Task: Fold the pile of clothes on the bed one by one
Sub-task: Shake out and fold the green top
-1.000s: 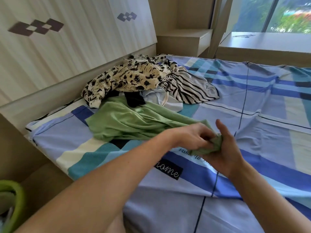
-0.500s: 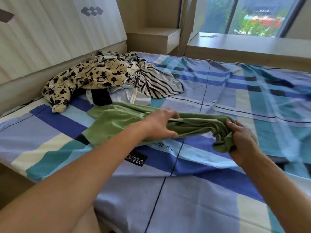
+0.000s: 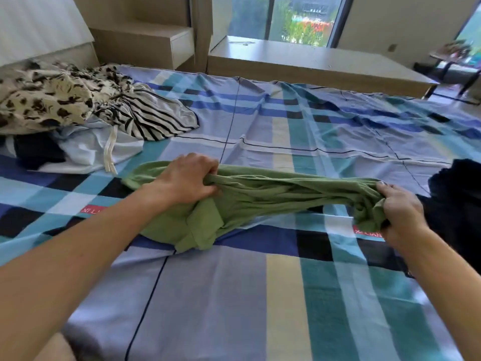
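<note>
A green garment (image 3: 273, 194) is stretched sideways across the checked bed sheet (image 3: 286, 121), bunched into a long roll. My left hand (image 3: 187, 178) grips its left part with curled fingers. My right hand (image 3: 400, 209) grips the bunched right end. Loose green cloth hangs down onto the sheet below my left hand. The pile of clothes lies at the left: a cream garment with black print (image 3: 44, 100), a black-and-white striped one (image 3: 153, 115), a pale white one with a drawstring (image 3: 88, 149) and a dark one (image 3: 36, 152) partly buried.
A dark garment (image 3: 458, 204) lies on the bed at the right edge, next to my right hand. A wooden ledge (image 3: 312, 61) and a bedside unit (image 3: 145, 40) border the far side, with windows behind.
My hands have moved apart and pulled the green garment to the right, away from the pile, stretching it out. The view has swung right, showing the dark garment.
</note>
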The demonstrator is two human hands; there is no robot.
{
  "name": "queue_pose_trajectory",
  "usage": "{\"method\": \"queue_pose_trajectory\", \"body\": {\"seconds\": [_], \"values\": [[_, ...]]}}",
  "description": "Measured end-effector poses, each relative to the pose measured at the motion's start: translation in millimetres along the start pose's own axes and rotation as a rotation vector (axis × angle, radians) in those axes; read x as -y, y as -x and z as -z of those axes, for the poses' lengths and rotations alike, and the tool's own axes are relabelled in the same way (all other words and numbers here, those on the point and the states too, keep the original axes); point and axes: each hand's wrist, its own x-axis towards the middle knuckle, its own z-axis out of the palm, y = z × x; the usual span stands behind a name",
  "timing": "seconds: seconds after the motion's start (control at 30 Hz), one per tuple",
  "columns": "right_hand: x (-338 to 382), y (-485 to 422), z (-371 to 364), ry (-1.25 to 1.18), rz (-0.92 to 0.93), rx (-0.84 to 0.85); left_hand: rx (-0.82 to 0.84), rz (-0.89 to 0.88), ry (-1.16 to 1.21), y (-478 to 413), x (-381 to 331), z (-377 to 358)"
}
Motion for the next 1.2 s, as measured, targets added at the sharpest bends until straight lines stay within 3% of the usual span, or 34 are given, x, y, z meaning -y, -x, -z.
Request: {"method": "queue_pose_trajectory", "body": {"seconds": [0.03, 0.1, 0.17, 0.27, 0.33, 0.43, 0.5, 0.6, 0.7, 0.77, 0.87, 0.93, 1.03, 1.2], "values": [[-2.2, -3.6, 5.2, 0.073, -0.026, 0.001, -0.016, -0.003, 0.023, -1.4, -5.3, -0.2], [-8.5, -11.1, 10.2, 0.460, 0.006, 0.010, 0.016, 0.009, 0.054, -1.1, -9.2, -0.6], [-17.5, -6.8, 9.0, 0.823, 0.176, 0.017, 0.140, -0.003, 0.109, 1.5, -11.8, 4.6], [-34.3, 12.3, -6.3, 0.876, 0.500, 0.278, 0.337, -0.085, 0.229, 12.5, -22.8, 22.9], [-48.0, 21.0, -22.8, 1.036, 0.595, 0.509, 0.408, -0.165, 0.256, 22.9, -38.2, 33.4], [-68.3, 22.7, -40.6, 1.355, 0.702, 0.521, 0.523, -0.214, 0.224, 44.9, -62.0, 39.1], [-68.1, 19.6, -42.2, 1.325, 0.774, 0.413, 0.655, -0.207, 0.144, 60.5, -68.4, 38.2], [-52.5, 16.2, -31.5, 1.186, 0.724, 0.250, 0.870, -0.162, 0.018, 77.5, -61.8, 35.7], [-37.1, 10.2, -10.6, 1.126, 0.680, 0.102, 0.961, -0.094, 0.013, 87.7, -55.2, 29.0], [-33.5, 9.9, -1.8, 1.133, 0.638, 0.212, 0.914, -0.060, -0.002, 92.4, -59.8, 17.2], [-41.6, 14.8, -3.3, 1.342, 0.546, 0.444, 0.762, 0.019, -0.137, 97.5, -75.5, -6.2], [-52.9, 17.2, -7.7, 1.415, 0.565, 0.424, 0.678, 0.035, -0.284, 103.2, -88.6, -19.3], [-57.0, 17.9, -10.1, 1.334, 0.640, 0.321, 0.592, 0.027, -0.399, 110.6, -105.5, -31.6], [-43.4, 7.8, -4.5, 1.091, 0.623, 0.283, 0.619, 0.073, -0.287, 100.0, -96.4, -21.4]]}}
